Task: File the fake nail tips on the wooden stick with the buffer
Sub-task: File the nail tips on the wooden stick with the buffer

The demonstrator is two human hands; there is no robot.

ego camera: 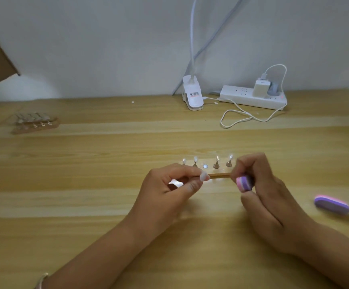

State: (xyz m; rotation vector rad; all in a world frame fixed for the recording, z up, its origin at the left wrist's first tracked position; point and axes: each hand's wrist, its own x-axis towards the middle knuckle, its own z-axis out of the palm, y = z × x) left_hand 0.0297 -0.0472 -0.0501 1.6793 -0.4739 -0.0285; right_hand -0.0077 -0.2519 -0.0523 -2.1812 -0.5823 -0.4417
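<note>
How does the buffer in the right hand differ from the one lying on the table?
The held buffer is gripped in the right hand, end-on and partly hidden; the loose buffer lies flat, untouched, full length showing. The held buffer is by the wooden stick; the loose buffer lies far right. Both are pink-and-purple layered.

Both ends of the wooden stick [219, 174] hide behind fingers [183, 174]; the far-left rack [35, 123] is blurred.

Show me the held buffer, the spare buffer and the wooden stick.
held buffer [244, 183], head view, its pink and purple end
spare buffer [331, 204], head view, its purple side
wooden stick [220, 174], head view, its bare middle
</note>
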